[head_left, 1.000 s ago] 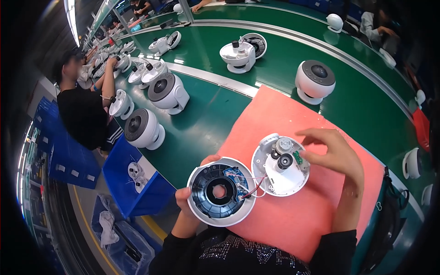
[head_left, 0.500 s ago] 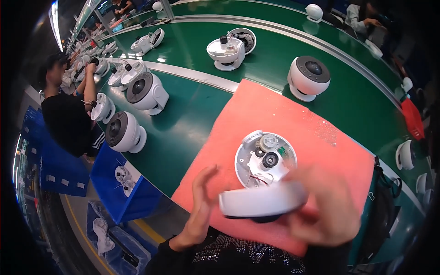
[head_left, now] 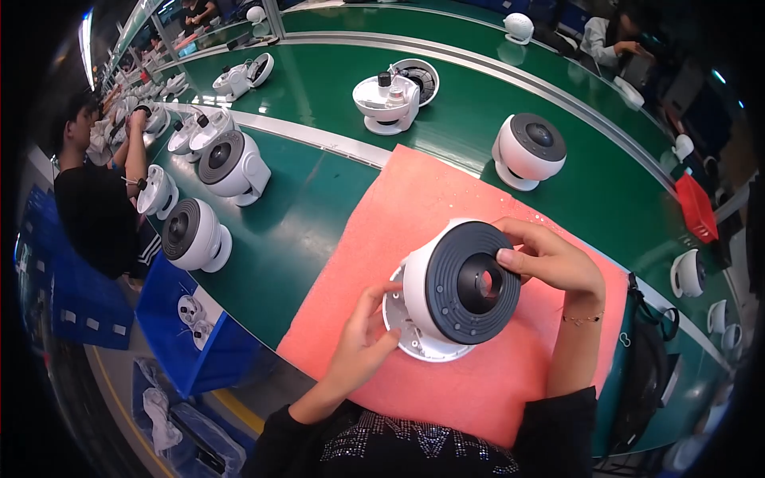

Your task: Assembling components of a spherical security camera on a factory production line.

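Holding the cover (head_left: 456,288), the person's right hand (head_left: 550,259) has its thumb on the dark face and its other fingers around the far right edge, pinched on it. The cover leans, so its dark face looks up and to the right. It sits over part of the white shell (head_left: 430,350), which is on the pink mat (head_left: 502,390). The left hand (head_left: 362,338) is by the shell's left edge, thumb and pointing finger apart; one cannot tell if they grip it. The cover is just right of those fingertips. Past the mat's far edge, a round machine (head_left: 527,155) stands on the green table (head_left: 319,191).
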The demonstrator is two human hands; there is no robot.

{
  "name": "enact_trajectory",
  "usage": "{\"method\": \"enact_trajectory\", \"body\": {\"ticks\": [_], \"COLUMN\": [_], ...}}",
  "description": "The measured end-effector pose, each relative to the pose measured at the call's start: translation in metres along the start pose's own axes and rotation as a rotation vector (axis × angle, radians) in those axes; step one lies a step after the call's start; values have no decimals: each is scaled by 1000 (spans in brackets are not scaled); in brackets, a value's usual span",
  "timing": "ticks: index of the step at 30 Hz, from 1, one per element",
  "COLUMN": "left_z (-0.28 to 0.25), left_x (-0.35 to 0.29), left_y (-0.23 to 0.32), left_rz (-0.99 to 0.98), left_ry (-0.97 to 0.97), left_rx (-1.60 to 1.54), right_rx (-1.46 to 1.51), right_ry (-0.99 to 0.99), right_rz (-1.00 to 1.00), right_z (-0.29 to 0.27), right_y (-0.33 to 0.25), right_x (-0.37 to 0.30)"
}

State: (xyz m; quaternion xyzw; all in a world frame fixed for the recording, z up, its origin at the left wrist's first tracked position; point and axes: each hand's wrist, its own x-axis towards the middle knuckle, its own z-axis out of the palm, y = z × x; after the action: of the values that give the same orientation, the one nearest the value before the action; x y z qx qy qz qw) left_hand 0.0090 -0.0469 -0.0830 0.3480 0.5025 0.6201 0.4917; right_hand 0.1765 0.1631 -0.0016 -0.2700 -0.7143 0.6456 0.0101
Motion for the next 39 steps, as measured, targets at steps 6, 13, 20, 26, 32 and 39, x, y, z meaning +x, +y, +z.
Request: {"method": "enact_trajectory", "body": {"ticks": [6, 13, 20, 26, 32, 39], "left_z": [-13, -3, -5, -13, -28, -39], "left_x": [-14, -35, -41, -44, -43, -16], "left_y": [17, 41, 39, 39, 43, 52], "left_rz": [99, 91, 199, 340, 151, -118], "left_ry": [92, 29, 63, 73, 85, 36], "left_rx": [438, 146, 364, 600, 294, -120], "right_rx": [-33, -260, -492, -625, -464, 78], "right_ry": [-67, 14, 47, -131, -26, -6], "right_rz": [49, -219, -388, -411, -346, -133], "right_z": [8, 57, 57, 58, 73, 68], "right_y": [6, -26, -17, -24, -22, -8], "right_x": [17, -17, -30, -24, -15, 3]}}
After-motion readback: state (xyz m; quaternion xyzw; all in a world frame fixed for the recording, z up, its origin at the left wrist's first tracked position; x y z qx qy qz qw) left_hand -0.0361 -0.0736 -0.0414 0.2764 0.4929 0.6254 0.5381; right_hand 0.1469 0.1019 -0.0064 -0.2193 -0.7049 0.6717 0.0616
